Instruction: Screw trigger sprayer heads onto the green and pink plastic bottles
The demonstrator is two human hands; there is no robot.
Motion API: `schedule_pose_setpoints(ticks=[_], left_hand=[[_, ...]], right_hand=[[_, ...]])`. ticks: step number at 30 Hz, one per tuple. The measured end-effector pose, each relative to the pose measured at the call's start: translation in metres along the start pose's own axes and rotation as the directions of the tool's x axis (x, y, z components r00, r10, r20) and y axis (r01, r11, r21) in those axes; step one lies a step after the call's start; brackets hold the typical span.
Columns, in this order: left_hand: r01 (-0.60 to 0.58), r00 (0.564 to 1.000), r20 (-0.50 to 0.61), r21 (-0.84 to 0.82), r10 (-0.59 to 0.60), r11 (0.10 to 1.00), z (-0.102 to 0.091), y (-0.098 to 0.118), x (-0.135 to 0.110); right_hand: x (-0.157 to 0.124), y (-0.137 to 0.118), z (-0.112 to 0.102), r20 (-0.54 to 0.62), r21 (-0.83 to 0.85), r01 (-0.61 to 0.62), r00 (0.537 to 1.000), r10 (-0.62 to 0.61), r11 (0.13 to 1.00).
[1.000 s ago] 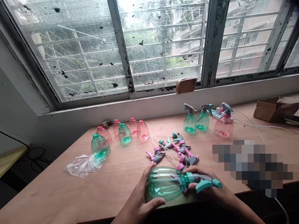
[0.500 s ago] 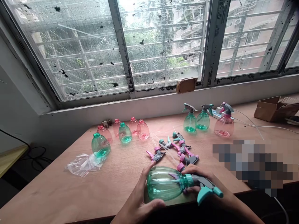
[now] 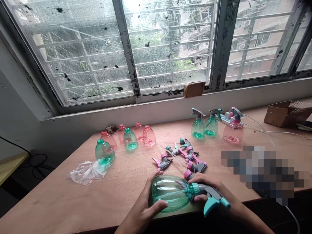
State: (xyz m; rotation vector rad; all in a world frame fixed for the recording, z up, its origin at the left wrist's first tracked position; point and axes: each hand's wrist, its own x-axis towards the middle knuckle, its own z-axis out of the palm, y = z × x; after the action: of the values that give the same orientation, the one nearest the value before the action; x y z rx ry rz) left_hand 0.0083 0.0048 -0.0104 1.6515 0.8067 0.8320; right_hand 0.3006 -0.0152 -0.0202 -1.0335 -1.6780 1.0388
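A green spray bottle (image 3: pixel 170 191) lies on its side above the table's front edge, its teal and grey trigger head pointing right. My left hand (image 3: pixel 148 201) wraps round the bottle's base, thumb on the near side. At the neck, my right hand (image 3: pixel 207 182) grips around the teal collar, partly hidden behind the trigger head. Just beyond the bottle lie several loose trigger heads with straws, among them a pink and grey trigger head (image 3: pixel 163 161), another pink one (image 3: pixel 198 165) and a teal one (image 3: pixel 173 150).
Open pink bottles (image 3: pixel 149 136) and green bottles (image 3: pixel 105 152) stand at the left, beside a clear plastic bag (image 3: pixel 85 174). Fitted spray bottles (image 3: pixel 198 127) stand at the back right, near a power strip (image 3: pixel 225 119) and a cardboard box (image 3: pixel 284 115). A blurred patch covers the right side.
The bottle and both hands have shifted very slightly left, and the trigger head sits a little lower. My left thumb has moved a bit up and left on the bottle.
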Motion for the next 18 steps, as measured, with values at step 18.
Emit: schedule_pose_setpoints(ticks=[18], left_hand=[[-0.104,0.992,-0.075,-0.032,0.101,0.994,0.004,-0.018,-0.003]], right_hand=[[-0.009,0.023,0.008,0.083,0.087,-0.16,0.985,0.153,0.983]])
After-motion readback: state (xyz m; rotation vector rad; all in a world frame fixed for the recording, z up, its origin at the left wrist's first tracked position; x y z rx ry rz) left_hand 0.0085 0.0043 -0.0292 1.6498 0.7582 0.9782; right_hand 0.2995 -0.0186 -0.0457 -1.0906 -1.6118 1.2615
